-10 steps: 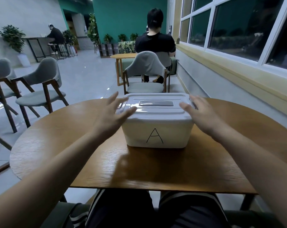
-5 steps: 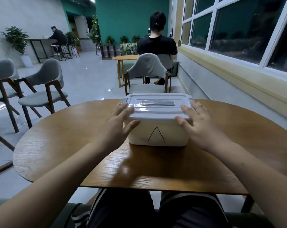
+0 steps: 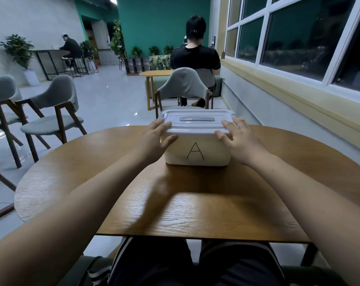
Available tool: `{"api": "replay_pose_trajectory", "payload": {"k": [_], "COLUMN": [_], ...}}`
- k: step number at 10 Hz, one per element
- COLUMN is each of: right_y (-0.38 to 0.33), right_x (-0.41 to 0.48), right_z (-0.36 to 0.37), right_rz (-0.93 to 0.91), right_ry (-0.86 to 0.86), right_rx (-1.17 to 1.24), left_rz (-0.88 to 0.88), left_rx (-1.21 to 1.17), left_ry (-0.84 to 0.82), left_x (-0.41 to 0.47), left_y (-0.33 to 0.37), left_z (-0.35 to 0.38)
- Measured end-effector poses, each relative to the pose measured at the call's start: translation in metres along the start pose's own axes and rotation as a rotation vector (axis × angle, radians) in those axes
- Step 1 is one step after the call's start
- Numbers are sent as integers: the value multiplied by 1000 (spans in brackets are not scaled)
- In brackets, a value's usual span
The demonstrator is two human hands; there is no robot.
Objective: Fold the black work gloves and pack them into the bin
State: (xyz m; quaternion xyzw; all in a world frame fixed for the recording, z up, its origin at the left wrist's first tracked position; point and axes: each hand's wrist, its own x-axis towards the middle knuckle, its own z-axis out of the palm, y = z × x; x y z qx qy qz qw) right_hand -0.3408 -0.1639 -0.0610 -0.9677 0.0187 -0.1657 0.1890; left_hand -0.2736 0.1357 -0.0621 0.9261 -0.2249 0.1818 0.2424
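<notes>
Both flat-fingered, unclenched: L grip (image 3: 154, 141) & R grip (image 3: 242, 141) flank bin (image 3: 213, 154), touching lid (image 3: 195, 125).

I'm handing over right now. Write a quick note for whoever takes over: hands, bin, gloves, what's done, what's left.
Left hand: fingers flat on the lid's left end, thumb below its rim.
Right hand: the same at the right end.
Bin marked A stands closed on the table.
Gloves: not in view.
Done: no packing that shows.
Left: take off lid, find gloves, fold, pack.
</notes>
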Motion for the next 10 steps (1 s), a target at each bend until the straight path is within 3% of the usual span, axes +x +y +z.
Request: {"api": "replay_pose_trajectory", "payload": {"k": [7, 9, 10], "right_y": [11, 16, 25], "right_x": [51, 54, 49], "right_z": [10, 7, 5], "right_rz": [32, 19, 1], "right_ry": [11, -9, 78], "right_rx": [-1, 3, 0], "left_rz": [-59, -50, -21], "left_rx": [-1, 23, 41], "left_ry": [-74, -184, -110], "left_x": [50, 58, 54], "left_y": [-7, -9, -15], "left_z": [16, 9, 5]}}
